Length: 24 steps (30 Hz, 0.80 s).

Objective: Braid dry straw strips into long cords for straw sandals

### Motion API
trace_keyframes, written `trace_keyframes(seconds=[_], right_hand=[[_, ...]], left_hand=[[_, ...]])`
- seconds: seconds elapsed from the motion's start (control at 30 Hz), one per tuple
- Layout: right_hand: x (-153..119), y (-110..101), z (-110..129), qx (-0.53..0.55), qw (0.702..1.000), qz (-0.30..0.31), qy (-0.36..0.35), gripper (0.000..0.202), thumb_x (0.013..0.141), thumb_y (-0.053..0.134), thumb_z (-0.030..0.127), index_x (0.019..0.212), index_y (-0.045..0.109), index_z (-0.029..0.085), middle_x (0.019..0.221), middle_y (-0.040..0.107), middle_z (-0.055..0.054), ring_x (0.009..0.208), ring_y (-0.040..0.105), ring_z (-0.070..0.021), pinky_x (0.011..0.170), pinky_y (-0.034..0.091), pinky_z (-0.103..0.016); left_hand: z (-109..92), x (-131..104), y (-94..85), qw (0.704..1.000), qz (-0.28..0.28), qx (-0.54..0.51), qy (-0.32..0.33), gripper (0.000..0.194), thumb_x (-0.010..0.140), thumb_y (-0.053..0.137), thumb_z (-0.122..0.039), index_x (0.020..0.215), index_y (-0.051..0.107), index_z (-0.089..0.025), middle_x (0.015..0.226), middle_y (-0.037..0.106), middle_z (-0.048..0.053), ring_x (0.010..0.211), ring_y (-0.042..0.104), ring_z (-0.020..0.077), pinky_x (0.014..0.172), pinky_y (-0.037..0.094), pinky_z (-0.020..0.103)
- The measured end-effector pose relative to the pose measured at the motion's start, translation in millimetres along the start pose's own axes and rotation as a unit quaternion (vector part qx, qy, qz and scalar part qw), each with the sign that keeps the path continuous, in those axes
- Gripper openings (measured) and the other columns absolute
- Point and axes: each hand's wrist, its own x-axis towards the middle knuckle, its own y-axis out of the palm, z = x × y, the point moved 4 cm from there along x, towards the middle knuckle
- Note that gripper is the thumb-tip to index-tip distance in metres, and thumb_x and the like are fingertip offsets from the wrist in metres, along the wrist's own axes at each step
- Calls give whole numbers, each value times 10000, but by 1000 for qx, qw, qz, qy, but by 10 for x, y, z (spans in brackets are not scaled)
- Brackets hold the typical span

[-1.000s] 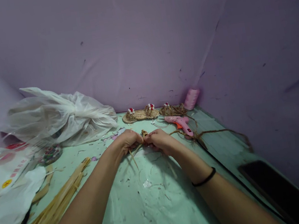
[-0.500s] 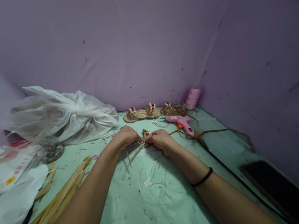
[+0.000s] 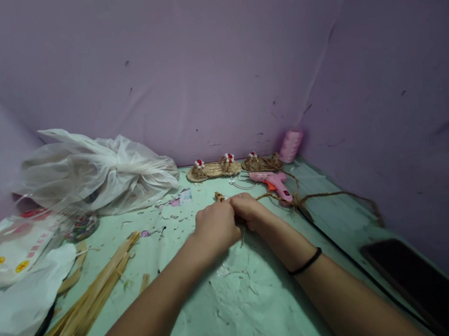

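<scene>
My right hand [image 3: 249, 209] is closed in a pinch on a small braided straw piece [image 3: 219, 196], whose tip shows just past the fingers. Pressed up against it is my left hand [image 3: 217, 229], curled into a fist with its knuckles up, hiding most of the piece. What lies inside the left fingers is out of sight. A thin fibre end [image 3: 242, 240] pokes out below the hands. Brown twine [image 3: 269, 196] runs rightward from near the right hand, past a pink glue gun [image 3: 271, 179].
Small woven straw slippers [image 3: 214, 171] with red and white bead flowers line the wall, beside a pink thread spool [image 3: 291, 146]. Leftward lie dried straw strips [image 3: 77, 316], a white plastic bag [image 3: 114, 174] and a bead container [image 3: 82, 225]. A black cord [image 3: 350, 261] and dark phone-like slab [image 3: 416, 279] lie right.
My left hand has moved right and toward me, turning from a spread-apart pinch to a fist against the right hand. It now covers the loose straw ends. My right hand stays nearly in place.
</scene>
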Motion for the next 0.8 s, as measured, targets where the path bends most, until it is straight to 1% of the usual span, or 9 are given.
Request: trace_keyframes(seconds=[0.1, 0.2, 0.3, 0.4, 0.47, 0.53, 0.63, 0.73, 0.8], right_hand=[[-2, 3, 13, 3, 999, 35, 2, 56, 574, 472, 98, 555, 513, 131, 317, 301, 74, 307, 208, -48, 347, 144, -207], [2, 1, 16, 5, 999, 52, -5, 53, 579, 481, 111, 551, 521, 132, 314, 318, 71, 302, 193, -46, 343, 133, -205], [12, 2, 8, 6, 998, 64, -15, 56, 582, 473, 107, 556, 516, 131, 359, 386, 56, 316, 242, -45, 349, 162, -194], [19, 0, 2, 0, 997, 80, -15, 58, 579, 474, 101, 576, 526, 126, 412, 455, 37, 331, 287, -46, 353, 167, -190], [24, -9, 14, -27, 996, 84, -23, 63, 582, 488, 103, 592, 548, 121, 416, 460, 37, 335, 286, -44, 355, 164, -190], [27, -25, 43, -99, 991, 71, -48, 82, 580, 501, 99, 608, 576, 114, 425, 469, 37, 353, 302, -45, 369, 191, -187], [7, -48, 120, -250, 960, 23, -122, 83, 563, 534, 104, 594, 610, 115, 474, 524, 10, 434, 390, -65, 423, 252, -187], [-63, -46, 205, -389, 899, -33, -197, 122, 557, 557, 120, 631, 651, 142, 572, 604, -33, 556, 495, -111, 491, 293, -206], [-112, -39, 238, -442, 869, -50, -216, 165, 569, 551, 130, 679, 669, 165, 634, 638, -54, 611, 536, -139, 522, 307, -220]], left_hand=[[70, 96, -291, 997, -21, 69, -14, 101, 591, 584, -212, 524, 566, -139, 483, 526, 70, 543, 543, 198, 483, 337, 246], [187, 212, -432, 992, -64, -74, -75, 83, 629, 520, -157, 644, 592, -118, 453, 525, 31, 369, 441, 107, 404, 302, 214], [280, 295, -252, 964, 1, -225, -143, 109, 633, 481, -81, 691, 574, -89, 453, 525, 18, 332, 404, 72, 368, 292, 188], [307, 347, -34, 933, 90, -313, -153, 102, 659, 461, -66, 621, 554, -69, 450, 518, 27, 358, 439, 66, 393, 354, 180], [328, 373, 20, 930, 109, -317, -149, 95, 660, 484, -82, 595, 553, -71, 445, 513, 23, 370, 451, 65, 407, 377, 179], [351, 397, 13, 943, 91, -285, -148, 89, 639, 525, -97, 552, 536, -85, 405, 481, 4, 350, 431, 65, 383, 358, 180], [362, 423, -9, 960, 56, -229, -148, 173, 592, 567, -102, 450, 468, -114, 312, 396, -18, 293, 363, 74, 326, 277, 194], [360, 439, -15, 975, 17, -172, -139, 207, 559, 561, -112, 415, 417, -149, 260, 315, -36, 253, 292, 81, 302, 188, 210], [351, 440, -21, 980, -9, -157, -121, 200, 549, 554, -120, 426, 401, -162, 265, 286, -54, 249, 256, 71, 307, 159, 213]])
